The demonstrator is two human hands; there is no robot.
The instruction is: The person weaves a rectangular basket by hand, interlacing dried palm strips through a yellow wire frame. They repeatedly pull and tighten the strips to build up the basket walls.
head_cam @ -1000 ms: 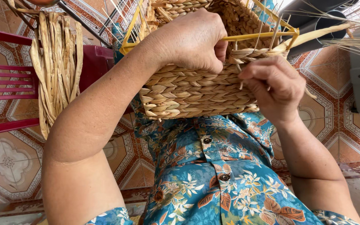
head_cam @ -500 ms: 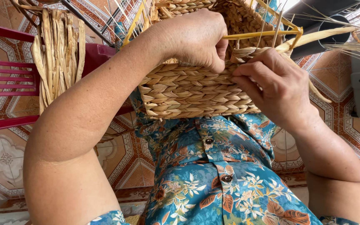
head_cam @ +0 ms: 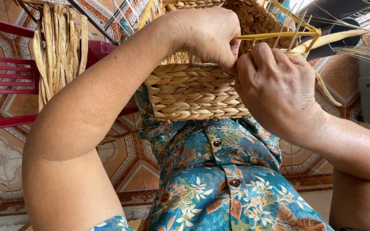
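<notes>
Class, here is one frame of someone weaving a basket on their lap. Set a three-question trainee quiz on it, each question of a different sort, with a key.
1. True or false: the left hand grips the woven basket at its unfinished top edge.
2. Multiple choice: the bundle of dried fibre strips hangs over a) a blue bucket, b) a red chair, c) a white shelf.
3. Fill in: the right hand holds a pale strand beside the yellow ____ frame inside the basket.

Key: 1 true; 2 b; 3 wire.
</notes>
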